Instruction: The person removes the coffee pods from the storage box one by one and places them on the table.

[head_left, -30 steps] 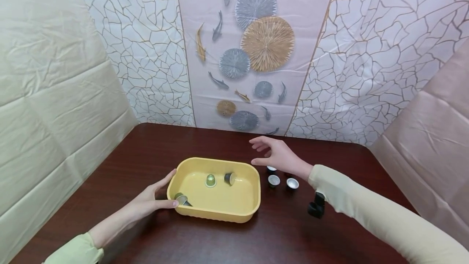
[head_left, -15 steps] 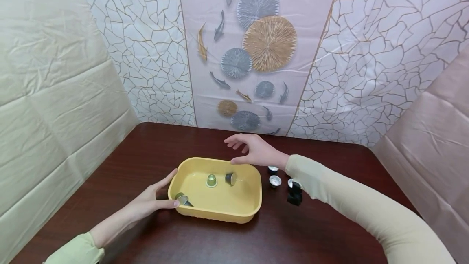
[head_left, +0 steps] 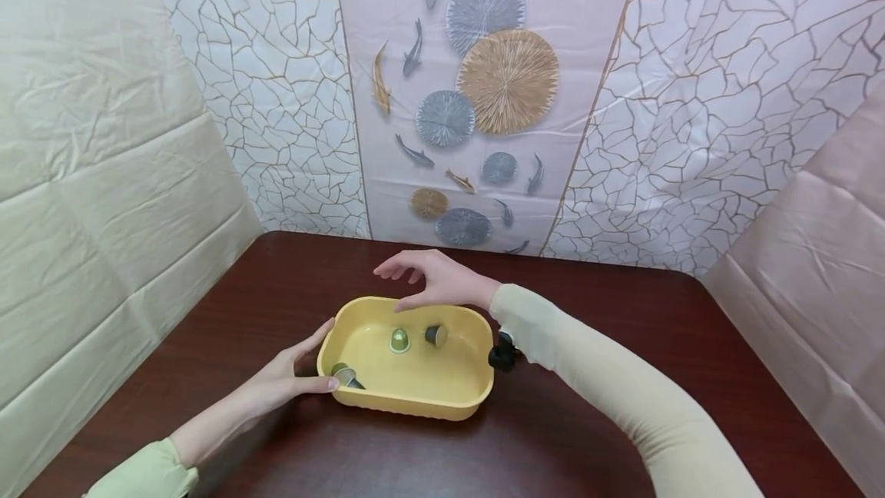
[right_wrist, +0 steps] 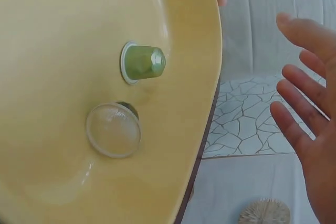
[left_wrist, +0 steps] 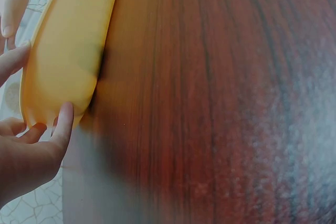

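Note:
A yellow plastic tray [head_left: 415,406] sits on the table, and my left hand [head_left: 293,375] holds its left end. The left wrist view has the thumb [left_wrist: 64,124] against the tray's outer wall, the other fingers around the end. Over the far rim hovers my right hand [head_left: 439,279], fingers loosely curved and holding nothing. Inside the tray stands a green coffee capsule [head_left: 399,340], foil rim down. Beside it a dark capsule [head_left: 435,336] lies on its side, its pale lid [right_wrist: 113,130] showing in the right wrist view. More capsules [head_left: 345,375] lie in the near left corner.
The dark wooden table [head_left: 442,459] extends around the tray. A patterned cloth [head_left: 442,60] hangs behind it, with pale fabric at both sides. A black device [head_left: 503,353] hangs from the right sleeve beside the tray's right end.
My right hand has moved left, from beyond the tray's right end to over its far rim. Its sleeve now hides the capsules on the table at right. The left hand stays put.

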{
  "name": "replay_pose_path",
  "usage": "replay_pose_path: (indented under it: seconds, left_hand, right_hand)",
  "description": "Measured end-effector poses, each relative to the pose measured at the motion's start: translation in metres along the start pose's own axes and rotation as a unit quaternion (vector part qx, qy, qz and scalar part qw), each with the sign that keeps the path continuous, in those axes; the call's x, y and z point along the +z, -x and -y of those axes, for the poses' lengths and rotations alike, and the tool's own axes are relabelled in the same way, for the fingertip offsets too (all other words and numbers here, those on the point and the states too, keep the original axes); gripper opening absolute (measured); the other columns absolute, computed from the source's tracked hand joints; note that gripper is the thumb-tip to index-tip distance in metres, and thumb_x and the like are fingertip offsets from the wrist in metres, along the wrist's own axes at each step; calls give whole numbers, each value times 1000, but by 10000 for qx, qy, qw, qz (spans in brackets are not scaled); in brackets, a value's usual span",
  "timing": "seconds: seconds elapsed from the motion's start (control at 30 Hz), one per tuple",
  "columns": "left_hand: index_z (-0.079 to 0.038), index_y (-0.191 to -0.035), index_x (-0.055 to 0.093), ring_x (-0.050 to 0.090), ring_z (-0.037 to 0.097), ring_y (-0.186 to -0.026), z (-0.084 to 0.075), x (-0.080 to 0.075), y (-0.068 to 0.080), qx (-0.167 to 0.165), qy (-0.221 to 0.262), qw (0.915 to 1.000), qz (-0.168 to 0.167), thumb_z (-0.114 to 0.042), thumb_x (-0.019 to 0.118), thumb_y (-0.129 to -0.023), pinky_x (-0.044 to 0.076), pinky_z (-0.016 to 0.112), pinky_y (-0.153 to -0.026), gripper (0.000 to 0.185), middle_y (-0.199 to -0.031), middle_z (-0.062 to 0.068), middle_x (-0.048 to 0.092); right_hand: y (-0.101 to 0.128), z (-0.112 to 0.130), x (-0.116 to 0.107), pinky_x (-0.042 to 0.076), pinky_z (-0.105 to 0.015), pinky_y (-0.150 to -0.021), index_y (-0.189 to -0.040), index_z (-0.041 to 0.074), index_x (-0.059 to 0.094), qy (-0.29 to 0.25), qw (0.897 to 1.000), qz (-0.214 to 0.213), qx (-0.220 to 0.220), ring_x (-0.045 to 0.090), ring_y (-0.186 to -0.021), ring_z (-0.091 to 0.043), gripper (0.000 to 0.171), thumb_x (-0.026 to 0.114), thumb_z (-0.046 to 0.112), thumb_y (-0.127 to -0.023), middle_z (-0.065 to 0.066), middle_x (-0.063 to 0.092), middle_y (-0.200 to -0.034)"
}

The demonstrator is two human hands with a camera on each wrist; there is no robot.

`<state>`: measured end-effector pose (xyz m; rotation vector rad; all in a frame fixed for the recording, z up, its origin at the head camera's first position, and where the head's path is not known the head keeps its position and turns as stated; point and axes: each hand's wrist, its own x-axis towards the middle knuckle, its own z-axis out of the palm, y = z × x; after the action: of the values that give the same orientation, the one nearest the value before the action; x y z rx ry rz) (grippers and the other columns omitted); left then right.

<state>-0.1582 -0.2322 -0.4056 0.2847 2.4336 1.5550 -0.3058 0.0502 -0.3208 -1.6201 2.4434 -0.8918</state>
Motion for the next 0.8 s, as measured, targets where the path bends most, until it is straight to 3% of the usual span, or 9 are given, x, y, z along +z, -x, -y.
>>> replay_pose_path:
  seconds: [0.17,0.3,0.57,0.8]
  left_hand:
    - [-31,-159,18,16,40,-151,0,0,1,13,15,10000,4,-27,77,-85,22,68,-111,95,-166,11,18]
    - [-32,-159,18,13,40,-151,-1,0,1,2,34,10000,16,-28,76,-85,21,69,-111,94,-166,12,17]
    - [-31,-159,18,13,39,-151,-1,1,2,8,31,10000,-12,-27,77,-85,21,67,-112,95,-165,16,18]
    - [-30,-159,17,25,43,-148,0,0,2,28,26,10000,40,-27,77,-85,30,62,-109,95,-165,17,19]
  right_hand:
    - [-11,-4,11,53,-31,-93,-132,22,61,-70,9997,-49,-216,60,-111,-6,56,83,26,-81,8,66,-127]
    - [-17,-5,21,53,-32,-94,-131,20,62,-161,9991,-65,-378,60,-115,-11,55,83,26,-81,8,65,-130]
    - [-24,-1,48,50,-29,-95,-126,21,67,-52,9977,424,-524,60,-114,-17,47,81,33,-82,10,65,-124]
    - [-30,4,71,51,-31,-89,-124,21,69,231,9933,838,-763,58,-116,-8,47,83,26,-80,7,67,-128]
